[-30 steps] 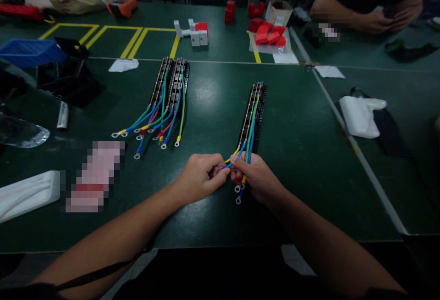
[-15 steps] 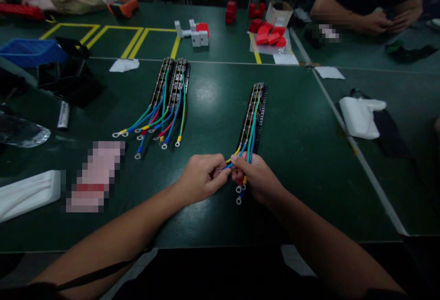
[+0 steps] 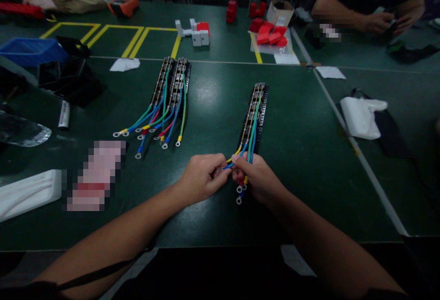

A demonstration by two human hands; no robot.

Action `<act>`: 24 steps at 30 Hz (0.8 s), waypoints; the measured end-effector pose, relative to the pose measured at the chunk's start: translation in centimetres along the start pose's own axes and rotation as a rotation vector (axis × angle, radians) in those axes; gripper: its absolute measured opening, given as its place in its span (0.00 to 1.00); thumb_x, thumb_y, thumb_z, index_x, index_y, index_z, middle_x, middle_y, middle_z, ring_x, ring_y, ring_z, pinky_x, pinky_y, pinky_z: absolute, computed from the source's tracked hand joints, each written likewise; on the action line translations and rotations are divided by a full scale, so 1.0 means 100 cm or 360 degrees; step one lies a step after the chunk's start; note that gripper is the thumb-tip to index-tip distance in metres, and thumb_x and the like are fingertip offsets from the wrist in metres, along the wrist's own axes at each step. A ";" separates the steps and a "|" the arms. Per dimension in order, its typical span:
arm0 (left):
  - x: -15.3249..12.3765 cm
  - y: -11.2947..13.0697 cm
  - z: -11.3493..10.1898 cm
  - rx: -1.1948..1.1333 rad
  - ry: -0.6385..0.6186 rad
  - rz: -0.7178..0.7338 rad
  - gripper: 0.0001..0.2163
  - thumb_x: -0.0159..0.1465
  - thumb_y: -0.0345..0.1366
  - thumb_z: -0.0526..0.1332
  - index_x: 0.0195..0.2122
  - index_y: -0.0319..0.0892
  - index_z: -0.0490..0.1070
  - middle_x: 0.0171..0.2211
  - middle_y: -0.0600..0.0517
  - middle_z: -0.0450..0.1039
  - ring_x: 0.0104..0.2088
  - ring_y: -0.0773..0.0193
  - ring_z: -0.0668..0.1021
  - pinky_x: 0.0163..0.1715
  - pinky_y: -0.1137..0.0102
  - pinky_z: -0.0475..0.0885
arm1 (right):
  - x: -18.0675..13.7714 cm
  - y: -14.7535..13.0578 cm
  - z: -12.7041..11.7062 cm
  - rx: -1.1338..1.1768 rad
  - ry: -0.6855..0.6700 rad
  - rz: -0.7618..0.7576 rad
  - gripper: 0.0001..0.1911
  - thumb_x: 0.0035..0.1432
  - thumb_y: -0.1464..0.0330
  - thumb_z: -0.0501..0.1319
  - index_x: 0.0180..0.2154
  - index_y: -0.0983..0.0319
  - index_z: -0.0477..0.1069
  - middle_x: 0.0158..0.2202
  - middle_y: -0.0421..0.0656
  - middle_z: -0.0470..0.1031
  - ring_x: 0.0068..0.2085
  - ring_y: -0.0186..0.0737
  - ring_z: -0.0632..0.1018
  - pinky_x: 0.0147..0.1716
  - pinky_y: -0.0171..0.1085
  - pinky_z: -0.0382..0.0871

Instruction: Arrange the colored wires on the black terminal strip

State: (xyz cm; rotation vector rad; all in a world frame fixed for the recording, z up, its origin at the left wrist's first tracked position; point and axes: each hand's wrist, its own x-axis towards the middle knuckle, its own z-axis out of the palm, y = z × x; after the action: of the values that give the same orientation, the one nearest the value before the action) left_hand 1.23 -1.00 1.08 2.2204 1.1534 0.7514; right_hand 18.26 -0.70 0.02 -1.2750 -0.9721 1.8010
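A long black terminal strip lies on the green table, with yellow, blue, green and red wires running from it toward me. My left hand pinches the ends of the yellow and blue wires, whose tips its fingers partly hide. Wrapped around the wires close to the strip's near end is my right hand, thumb on top. Several ring terminals hang out below its fingers. Farther left, two similar strips lie side by side, their wires fanned out and ending in ring terminals.
Red plastic parts lie on a bag beside a cardboard box. At left are a blue tray, a marker-like white tube and a white case. A white object lies right. Another person's hands work across the table.
Both hands keep their grip on the wires with almost no movement. The whole view has shifted very slightly.
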 end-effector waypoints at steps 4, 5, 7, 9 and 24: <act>0.000 -0.001 0.001 -0.0053 0.0035 0.0007 0.10 0.64 0.36 0.56 0.25 0.39 0.65 0.18 0.58 0.62 0.19 0.73 0.64 0.21 0.76 0.56 | 0.000 0.000 0.000 -0.0007 -0.0020 0.0004 0.18 0.56 0.59 0.61 0.20 0.62 0.64 0.17 0.38 0.68 0.20 0.30 0.67 0.24 0.33 0.60; 0.000 -0.001 0.001 -0.0075 0.0041 0.0003 0.10 0.64 0.36 0.56 0.26 0.39 0.66 0.18 0.59 0.62 0.19 0.73 0.64 0.21 0.76 0.56 | -0.001 0.000 0.000 -0.0016 -0.0021 0.0008 0.18 0.56 0.59 0.61 0.20 0.62 0.64 0.17 0.38 0.68 0.20 0.30 0.67 0.24 0.33 0.60; 0.000 -0.002 0.002 -0.0105 0.0038 -0.0010 0.10 0.64 0.36 0.56 0.26 0.39 0.66 0.18 0.59 0.63 0.19 0.74 0.64 0.21 0.76 0.56 | -0.001 -0.001 0.000 -0.0031 -0.0021 0.0012 0.17 0.56 0.59 0.61 0.21 0.62 0.64 0.18 0.38 0.68 0.21 0.31 0.68 0.24 0.33 0.60; 0.000 -0.002 0.002 -0.0105 0.0030 -0.0015 0.10 0.63 0.36 0.56 0.26 0.39 0.66 0.18 0.59 0.63 0.19 0.74 0.64 0.21 0.76 0.57 | -0.001 -0.001 0.000 -0.0040 -0.0018 0.0017 0.17 0.56 0.59 0.61 0.22 0.61 0.64 0.18 0.38 0.68 0.21 0.31 0.68 0.24 0.33 0.60; -0.002 0.001 0.000 -0.0022 0.0085 0.0088 0.10 0.64 0.38 0.56 0.27 0.39 0.68 0.18 0.58 0.65 0.18 0.73 0.66 0.20 0.76 0.58 | -0.001 -0.002 -0.003 0.0073 -0.0123 0.0049 0.20 0.57 0.59 0.61 0.18 0.62 0.63 0.17 0.39 0.67 0.21 0.30 0.67 0.24 0.33 0.60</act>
State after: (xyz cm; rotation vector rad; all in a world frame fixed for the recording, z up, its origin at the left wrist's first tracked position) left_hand 1.17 -1.20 1.09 2.2413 1.1128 0.8433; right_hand 18.57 -0.63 0.15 -1.2059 -0.9522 1.8977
